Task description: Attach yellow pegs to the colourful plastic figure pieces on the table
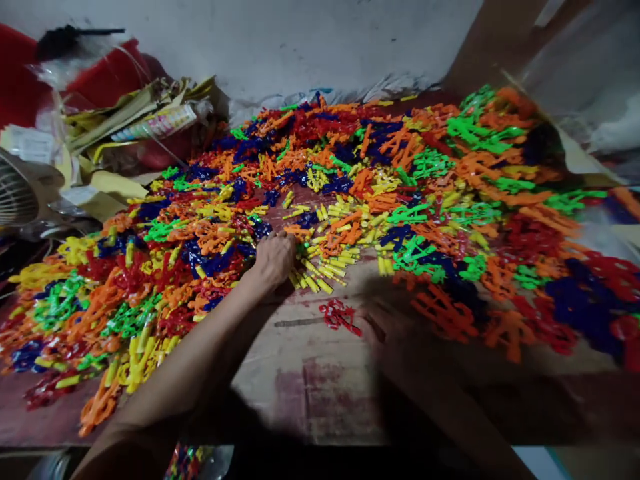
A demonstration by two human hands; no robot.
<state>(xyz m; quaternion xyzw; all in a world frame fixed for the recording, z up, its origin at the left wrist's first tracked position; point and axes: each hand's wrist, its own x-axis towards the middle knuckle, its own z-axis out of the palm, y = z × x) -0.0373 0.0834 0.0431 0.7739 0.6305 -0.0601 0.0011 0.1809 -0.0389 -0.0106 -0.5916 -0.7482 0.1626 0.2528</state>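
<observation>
My left hand [276, 259] has its fingers curled down at the edge of a cluster of short yellow sticks [320, 270], just left of the middle. Its fingertips are hidden, so what they grip does not show. In shadow to the right, my right hand [383, 323] has its fingers closed at the end of a small shiny red plastic piece [339, 315], low over the bare cardboard [320, 360]. Around both hands are heaps of similar pieces, among them orange pieces [445, 313], green pieces [417, 257] and dark blue pieces [207, 259].
The heaps spread across the table [55, 427] to the wall [310, 47]. A fan [20, 193] stands at the left edge. Behind it are folded yellowish papers [115, 113] and a red container [110, 77]. Clear plastic bags [395, 87] lie along the wall.
</observation>
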